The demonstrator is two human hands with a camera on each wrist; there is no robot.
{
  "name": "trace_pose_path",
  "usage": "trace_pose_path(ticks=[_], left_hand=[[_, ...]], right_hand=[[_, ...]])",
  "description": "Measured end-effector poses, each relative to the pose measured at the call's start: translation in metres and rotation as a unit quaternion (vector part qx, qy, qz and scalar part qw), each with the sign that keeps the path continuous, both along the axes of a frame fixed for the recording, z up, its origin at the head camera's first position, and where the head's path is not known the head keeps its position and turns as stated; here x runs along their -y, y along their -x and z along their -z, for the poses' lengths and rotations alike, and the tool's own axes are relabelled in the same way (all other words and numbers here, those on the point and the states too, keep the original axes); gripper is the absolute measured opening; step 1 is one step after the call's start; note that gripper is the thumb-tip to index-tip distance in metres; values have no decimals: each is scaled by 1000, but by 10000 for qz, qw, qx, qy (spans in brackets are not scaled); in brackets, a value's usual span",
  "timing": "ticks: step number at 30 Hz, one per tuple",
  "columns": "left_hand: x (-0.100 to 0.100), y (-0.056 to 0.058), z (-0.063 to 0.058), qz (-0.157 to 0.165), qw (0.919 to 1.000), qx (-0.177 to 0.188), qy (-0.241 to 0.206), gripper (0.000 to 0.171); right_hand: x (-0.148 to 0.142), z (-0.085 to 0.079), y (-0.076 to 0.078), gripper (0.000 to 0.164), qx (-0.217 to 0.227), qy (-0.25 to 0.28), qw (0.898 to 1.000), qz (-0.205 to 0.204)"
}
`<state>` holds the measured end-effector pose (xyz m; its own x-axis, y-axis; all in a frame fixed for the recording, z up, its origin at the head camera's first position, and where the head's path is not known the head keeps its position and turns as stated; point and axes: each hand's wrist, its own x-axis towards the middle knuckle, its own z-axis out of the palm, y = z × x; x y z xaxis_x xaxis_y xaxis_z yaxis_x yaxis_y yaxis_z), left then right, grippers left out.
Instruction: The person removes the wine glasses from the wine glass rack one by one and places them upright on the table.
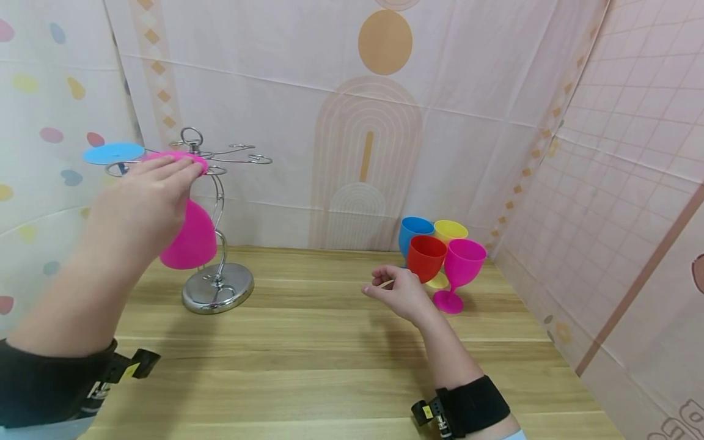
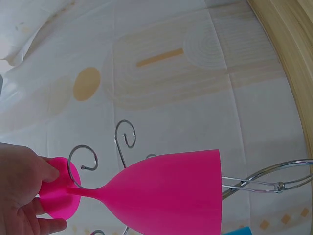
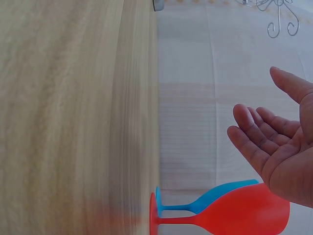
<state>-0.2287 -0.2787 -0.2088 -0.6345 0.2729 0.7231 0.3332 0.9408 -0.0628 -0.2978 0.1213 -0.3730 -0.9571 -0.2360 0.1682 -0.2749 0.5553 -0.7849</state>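
Observation:
My left hand [image 1: 145,198] grips the foot of an upside-down pink goblet [image 1: 192,241] at the chrome rack [image 1: 217,290]. The left wrist view shows my thumb on the foot, and the goblet's stem [image 2: 92,192] lies at a curled wire hook [image 2: 82,147]. A blue goblet's foot [image 1: 114,153] rests on the rack's left arms; its bowl is mostly hidden. My right hand [image 1: 404,293] hovers over the table with loosely bent fingers, holding nothing. Beside it stand upright goblets: red [image 1: 426,260], blue [image 1: 414,229], yellow [image 1: 451,230] and a second pink one [image 1: 465,263].
The wooden table [image 1: 308,348] runs back to a patterned cloth backdrop [image 1: 264,201]. Another cloth wall [image 1: 616,201] borders the right side. Wire arms [image 1: 242,153] stick out from the rack's top toward the right.

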Motion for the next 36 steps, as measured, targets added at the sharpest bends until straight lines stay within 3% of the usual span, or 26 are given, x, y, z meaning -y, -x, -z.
trace_pose_path(ticks=[4, 13, 19, 31, 36], left_hand=[[-5, -4, 2, 164, 9997, -177, 79, 48], [-17, -11, 6, 204, 9996, -73, 169, 54], [-26, -8, 11, 608, 9967, -457, 294, 53], [-47, -6, 17, 992, 9908, -882, 246, 53], [-54, -6, 19, 1057, 9908, -822, 195, 55]], right_hand=[[0, 0, 0, 48, -9, 4, 10000, -4], [0, 2, 2, 50, 33, 95, 9999, -42], [0, 1, 2, 52, 4, 116, 9999, -52], [8, -6, 0, 48, -43, 223, 9997, -127], [11, -10, -1, 48, -11, 357, 9993, -143]])
